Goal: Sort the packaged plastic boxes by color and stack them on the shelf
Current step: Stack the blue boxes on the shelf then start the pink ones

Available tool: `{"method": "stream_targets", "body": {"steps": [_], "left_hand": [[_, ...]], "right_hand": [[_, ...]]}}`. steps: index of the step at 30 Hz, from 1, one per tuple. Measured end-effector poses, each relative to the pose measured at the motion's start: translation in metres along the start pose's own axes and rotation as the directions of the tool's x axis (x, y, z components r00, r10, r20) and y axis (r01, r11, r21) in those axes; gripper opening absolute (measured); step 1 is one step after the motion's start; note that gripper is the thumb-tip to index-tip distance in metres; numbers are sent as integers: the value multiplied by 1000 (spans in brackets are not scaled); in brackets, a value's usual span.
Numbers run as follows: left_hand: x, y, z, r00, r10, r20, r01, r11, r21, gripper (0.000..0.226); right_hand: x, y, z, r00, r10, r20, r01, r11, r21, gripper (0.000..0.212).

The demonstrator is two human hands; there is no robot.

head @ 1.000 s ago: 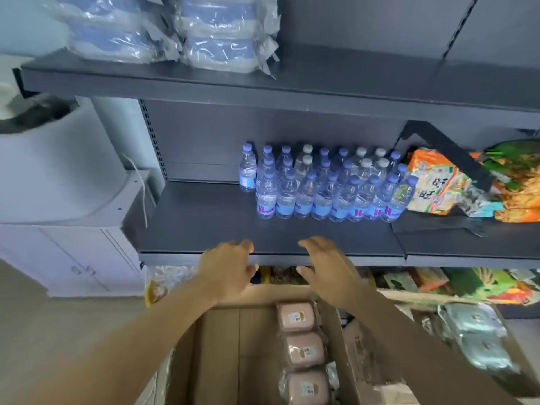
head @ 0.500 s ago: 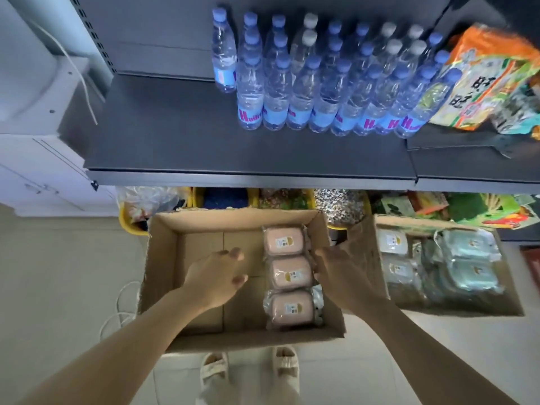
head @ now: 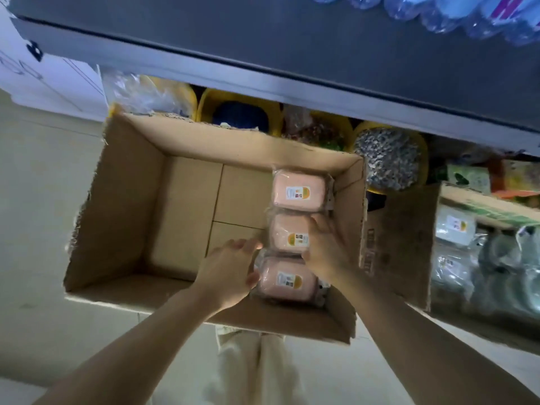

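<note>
An open cardboard carton (head: pixel 122 206) of plain brown corrugated board, its top edges ragged, sits on a pale floor just under the lip of a dark grey metal shelf (head: pixel 292 54). Along the carton's right wall lie three pink plastic boxes, each a rounded rectangle sealed in clear crinkled film with a small white and orange label: the far box (head: pixel 298 192), the middle box (head: pixel 287 233) and the near box (head: pixel 287 280), touching end to end in a row. The left hand (head: pixel 226 273) rests at the near box's left edge, fingers lightly curled, thumb against the film; whether it grips cannot be told. The right hand (head: pixel 324 252) lies on the middle box's right side, fingers bent over its top, a firm hold not clear. Right of the carton stands a second carton (head: pixel 394 244) holding pale green wrapped boxes (head: pixel 455 252). Behind the carton, yellow tubs (head: pixel 388 153) hold grainy loose goods.
</note>
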State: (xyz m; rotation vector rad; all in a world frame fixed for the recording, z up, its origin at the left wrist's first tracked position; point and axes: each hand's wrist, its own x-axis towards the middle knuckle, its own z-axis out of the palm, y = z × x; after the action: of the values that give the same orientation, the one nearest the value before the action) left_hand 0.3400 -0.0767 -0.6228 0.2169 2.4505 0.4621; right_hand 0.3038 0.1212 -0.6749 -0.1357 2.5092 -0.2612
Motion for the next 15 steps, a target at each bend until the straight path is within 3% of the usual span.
{"method": "stream_targets", "body": {"steps": [4, 9, 12, 15], "left_hand": [[17, -12, 29, 1000, 23, 5, -23, 1000, 20, 52], [27, -27, 45, 1000, 30, 3, -30, 999, 18, 53], [26, -30, 45, 999, 35, 8, -35, 999, 8, 56], [22, -27, 44, 998, 60, 11, -61, 997, 41, 55]], "right_hand": [[31, 11, 41, 998, -50, -41, 44, 992, -118, 91], [43, 13, 51, 995, -57, -81, 40, 980, -193, 84], [34, 10, 38, 995, -46, -85, 35, 991, -131, 91], [15, 2, 8, 988, 12, -151, 5, 994, 113, 94]]}}
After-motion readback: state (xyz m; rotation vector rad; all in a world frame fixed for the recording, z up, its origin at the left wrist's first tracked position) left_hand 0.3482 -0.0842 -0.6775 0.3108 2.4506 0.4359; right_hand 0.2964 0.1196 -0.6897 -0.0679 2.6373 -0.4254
